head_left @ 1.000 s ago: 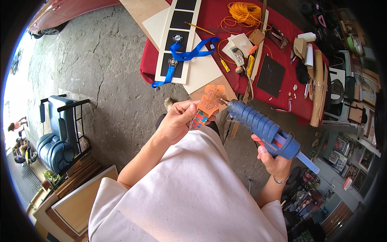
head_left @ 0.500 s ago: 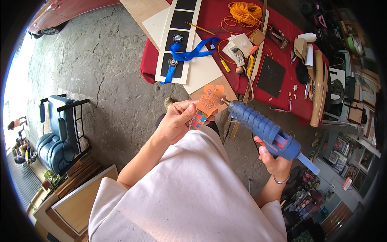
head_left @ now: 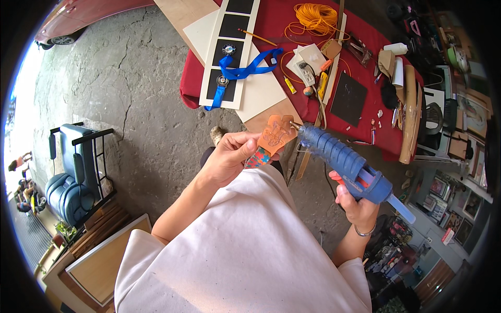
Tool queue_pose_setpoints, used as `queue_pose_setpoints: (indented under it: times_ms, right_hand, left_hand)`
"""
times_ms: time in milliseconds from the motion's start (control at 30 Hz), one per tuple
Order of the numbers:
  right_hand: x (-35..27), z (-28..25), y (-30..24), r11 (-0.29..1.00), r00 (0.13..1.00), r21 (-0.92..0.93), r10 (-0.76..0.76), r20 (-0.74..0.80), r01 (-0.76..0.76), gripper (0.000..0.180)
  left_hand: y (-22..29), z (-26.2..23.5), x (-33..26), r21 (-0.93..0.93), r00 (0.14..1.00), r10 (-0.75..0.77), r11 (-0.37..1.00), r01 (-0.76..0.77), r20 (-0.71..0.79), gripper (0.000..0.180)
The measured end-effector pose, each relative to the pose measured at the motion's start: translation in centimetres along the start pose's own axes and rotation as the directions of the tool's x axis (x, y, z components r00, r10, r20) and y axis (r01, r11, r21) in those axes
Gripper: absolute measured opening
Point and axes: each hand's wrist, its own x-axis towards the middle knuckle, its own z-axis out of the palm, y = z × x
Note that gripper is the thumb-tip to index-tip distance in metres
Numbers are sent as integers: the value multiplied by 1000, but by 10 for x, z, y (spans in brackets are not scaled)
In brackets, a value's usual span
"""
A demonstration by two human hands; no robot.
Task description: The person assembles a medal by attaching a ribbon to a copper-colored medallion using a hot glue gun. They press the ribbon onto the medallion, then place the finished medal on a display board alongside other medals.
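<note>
My left hand pinches a flat orange figure-like piece by its lower end, thumb on top. Clear glue-like strands show on its face. Below it, a strip of multicoloured puzzle-patterned ribbon hangs from the same grip. My right hand is wrapped round the handle of a blue hot glue gun, fingers by the red trigger. A clear glue stick sticks out of its back. The metal nozzle points left, at the upper right edge of the orange piece; whether they touch I cannot tell.
Ahead, a red-covered table bears a white frame strip with medals on blue ribbon, orange cord, a power strip, a yellow cutter and a black sheet. A dark reclining chair stands left.
The orange piece has turned and tilted a little in my left hand. The glue gun's nozzle has shifted slightly right and up. Both grips are unchanged.
</note>
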Motion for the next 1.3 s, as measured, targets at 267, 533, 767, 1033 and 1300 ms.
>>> queue_pose_setpoints:
  times_ms: [267,533,767,1033,1300]
  right_hand:
    - [-3,-1,2,999,1000,-46,-14,-13,14,22]
    - [7,-2,-14,914,965,-312,-254,61,260,21]
    - [8,-23,-46,776,928,-572,-367,-67,266,31]
    - [48,-86,129,963,809,-256,-220,-546,90,22]
    - [113,-57,419,893,692,210,443,-570,-398,46]
  left_hand:
    - [-1,-4,-1,27,999,19,999,-20,35,49]
    - [-5,-6,-5,-22,1000,-1,1000,1,27,48]
    - [-5,-6,3,-127,991,-12,991,29,132,51]
    - [94,-81,-60,-124,751,652,758,-640,105,58]
    - [244,-69,-243,793,40,991,129,-596,-131,55]
